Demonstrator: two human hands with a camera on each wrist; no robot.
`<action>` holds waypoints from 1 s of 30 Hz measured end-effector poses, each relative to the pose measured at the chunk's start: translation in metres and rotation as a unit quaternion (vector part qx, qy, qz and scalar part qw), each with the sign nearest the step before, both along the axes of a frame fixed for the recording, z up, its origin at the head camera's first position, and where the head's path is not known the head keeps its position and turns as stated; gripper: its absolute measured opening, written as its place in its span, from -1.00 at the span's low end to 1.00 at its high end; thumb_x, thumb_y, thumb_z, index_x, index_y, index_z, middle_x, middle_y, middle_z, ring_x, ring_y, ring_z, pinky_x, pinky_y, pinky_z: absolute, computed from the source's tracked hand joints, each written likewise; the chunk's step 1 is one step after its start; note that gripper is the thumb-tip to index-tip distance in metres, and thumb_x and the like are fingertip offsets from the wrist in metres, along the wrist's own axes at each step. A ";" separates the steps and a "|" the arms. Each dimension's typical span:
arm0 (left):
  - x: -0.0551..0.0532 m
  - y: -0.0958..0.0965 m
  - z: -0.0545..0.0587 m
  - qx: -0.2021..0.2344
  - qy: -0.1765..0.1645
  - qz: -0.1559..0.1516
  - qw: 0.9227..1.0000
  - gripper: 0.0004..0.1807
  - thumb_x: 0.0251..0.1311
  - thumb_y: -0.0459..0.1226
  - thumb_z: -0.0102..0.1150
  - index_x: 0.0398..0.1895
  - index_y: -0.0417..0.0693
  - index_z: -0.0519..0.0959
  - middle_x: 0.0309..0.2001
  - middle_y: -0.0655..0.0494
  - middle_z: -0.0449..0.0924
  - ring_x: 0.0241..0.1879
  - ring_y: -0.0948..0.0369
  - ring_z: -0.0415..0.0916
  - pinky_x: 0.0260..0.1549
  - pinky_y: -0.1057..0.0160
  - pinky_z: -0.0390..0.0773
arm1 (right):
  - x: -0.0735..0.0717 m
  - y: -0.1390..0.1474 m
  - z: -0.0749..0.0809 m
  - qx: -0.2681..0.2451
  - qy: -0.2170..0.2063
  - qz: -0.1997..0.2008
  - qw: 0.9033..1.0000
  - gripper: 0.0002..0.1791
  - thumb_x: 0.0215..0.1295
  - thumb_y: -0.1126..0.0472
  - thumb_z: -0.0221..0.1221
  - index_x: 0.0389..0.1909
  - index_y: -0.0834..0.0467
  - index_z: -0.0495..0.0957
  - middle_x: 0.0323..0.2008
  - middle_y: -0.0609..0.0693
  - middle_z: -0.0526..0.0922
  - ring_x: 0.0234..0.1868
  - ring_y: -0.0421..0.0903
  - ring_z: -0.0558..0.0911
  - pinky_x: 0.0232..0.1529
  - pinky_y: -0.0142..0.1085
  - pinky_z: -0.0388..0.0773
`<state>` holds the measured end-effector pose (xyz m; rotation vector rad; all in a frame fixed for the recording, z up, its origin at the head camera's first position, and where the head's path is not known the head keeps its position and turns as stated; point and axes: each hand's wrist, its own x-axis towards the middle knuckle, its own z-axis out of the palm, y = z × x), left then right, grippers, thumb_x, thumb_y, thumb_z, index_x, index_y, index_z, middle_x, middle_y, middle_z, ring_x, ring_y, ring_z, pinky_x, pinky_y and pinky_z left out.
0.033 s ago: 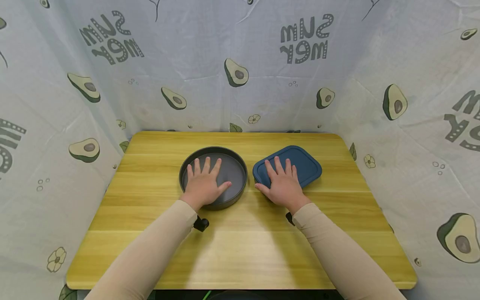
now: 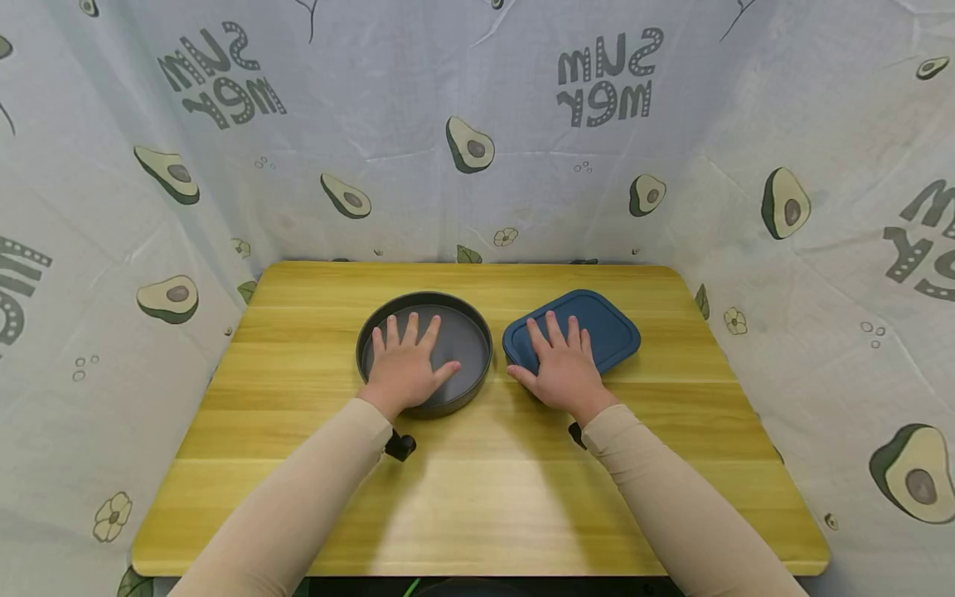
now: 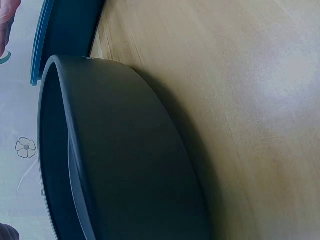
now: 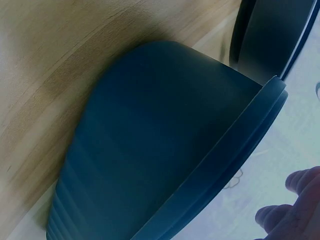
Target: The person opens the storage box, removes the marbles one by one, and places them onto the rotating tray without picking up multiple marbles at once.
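Note:
On the table a round dark grey cake pan (image 2: pixel 466 356) stands with its mouth up, its plain side wall (image 3: pixel 130 150) filling much of the left wrist view. Over its left half my left hand (image 2: pixel 405 373) is spread palm down, fingers straight. Right of the pan is a blue lidded food container (image 2: pixel 600 319), set at an angle. Its ribbed, tapering body (image 4: pixel 150 125) shows in the right wrist view. My right hand (image 2: pixel 563 373) is held flat over its near left part, fingers spread. In the right wrist view fingers (image 4: pixel 297 205) appear beyond the lid's edge (image 4: pixel 220 165). Neither hand grips anything.
The wooden table (image 2: pixel 477 497) has rounded corners. A pale curtain (image 2: pixel 418 99) printed with avocados and lettering surrounds it at the back and sides. Black wrist mounts (image 2: pixel 400 446) hang below the sleeves. A narrow gap separates pan and container.

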<state>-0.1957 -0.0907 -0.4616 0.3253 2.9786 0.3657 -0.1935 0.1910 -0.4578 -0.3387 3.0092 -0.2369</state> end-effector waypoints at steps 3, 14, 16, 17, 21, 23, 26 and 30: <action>-0.001 0.000 0.001 0.000 0.002 0.002 1.000 -0.01 0.44 0.40 -0.09 0.76 0.25 -0.12 0.73 -0.20 -0.20 0.67 -0.41 -0.36 0.56 -0.47 -0.29 | -0.002 0.000 0.001 0.002 0.004 0.002 1.000 0.06 0.46 -0.48 0.01 0.74 0.03 -0.08 0.71 0.29 -0.18 0.67 0.50 -0.23 0.62 0.39 -0.26; -0.002 -0.015 0.007 0.015 0.005 0.022 1.000 0.00 0.46 0.39 -0.11 0.76 0.22 -0.18 0.72 -0.23 -0.19 0.66 -0.43 -0.36 0.55 -0.50 -0.30 | -0.007 0.004 0.000 -0.010 0.006 -0.006 1.000 0.06 0.47 -0.47 0.01 0.74 0.04 -0.07 0.71 0.29 -0.18 0.67 0.50 -0.23 0.62 0.38 -0.26; -0.001 -0.021 0.006 0.019 0.008 0.031 0.999 0.00 0.47 0.37 -0.10 0.76 0.20 -0.17 0.72 -0.25 -0.17 0.65 -0.43 -0.34 0.54 -0.51 -0.29 | -0.007 0.006 0.000 -0.015 0.004 -0.006 1.000 0.06 0.47 -0.47 0.02 0.74 0.04 -0.08 0.71 0.30 -0.18 0.67 0.50 -0.23 0.62 0.39 -0.25; -0.001 -0.025 0.006 0.023 0.010 0.036 0.999 0.00 0.47 0.37 -0.08 0.76 0.18 -0.16 0.71 -0.26 -0.16 0.65 -0.44 -0.34 0.54 -0.51 -0.28 | -0.006 0.007 0.000 -0.017 0.003 -0.007 1.000 0.06 0.47 -0.47 0.02 0.74 0.04 -0.08 0.71 0.30 -0.18 0.67 0.50 -0.22 0.62 0.39 -0.25; 0.000 -0.041 0.001 0.040 0.011 0.055 0.998 0.01 0.48 0.36 -0.09 0.76 0.11 -0.14 0.71 -0.30 -0.16 0.65 -0.45 -0.34 0.52 -0.54 -0.28 | -0.003 0.012 0.000 -0.021 0.000 -0.012 1.000 0.07 0.47 -0.45 0.04 0.73 0.08 -0.08 0.70 0.32 -0.17 0.66 0.52 -0.22 0.61 0.41 -0.22; 0.002 -0.050 -0.002 0.054 0.010 0.067 0.996 0.01 0.48 0.34 -0.07 0.76 0.07 -0.13 0.71 -0.31 -0.17 0.64 -0.46 -0.34 0.52 -0.55 -0.29 | -0.001 0.015 0.000 -0.021 -0.003 -0.015 1.000 0.06 0.48 -0.44 0.04 0.73 0.10 -0.08 0.70 0.33 -0.17 0.66 0.53 -0.23 0.60 0.41 -0.21; 0.005 -0.062 -0.006 0.076 0.007 0.087 0.993 0.01 0.50 0.30 -0.06 0.76 0.00 -0.13 0.70 -0.35 -0.18 0.64 -0.48 -0.35 0.49 -0.57 -0.32 | 0.003 0.021 0.000 -0.022 -0.004 -0.016 1.000 0.07 0.48 -0.42 0.05 0.73 0.12 -0.08 0.70 0.35 -0.17 0.66 0.53 -0.23 0.60 0.42 -0.21; 0.010 -0.076 -0.012 0.101 -0.007 0.112 0.989 0.01 0.52 0.25 -0.04 0.75 -0.09 -0.16 0.69 -0.39 -0.19 0.63 -0.50 -0.35 0.48 -0.58 -0.34 | 0.008 0.029 0.002 -0.025 -0.004 -0.018 1.000 0.08 0.47 -0.42 0.07 0.73 0.13 -0.08 0.69 0.36 -0.15 0.66 0.53 -0.22 0.59 0.44 -0.20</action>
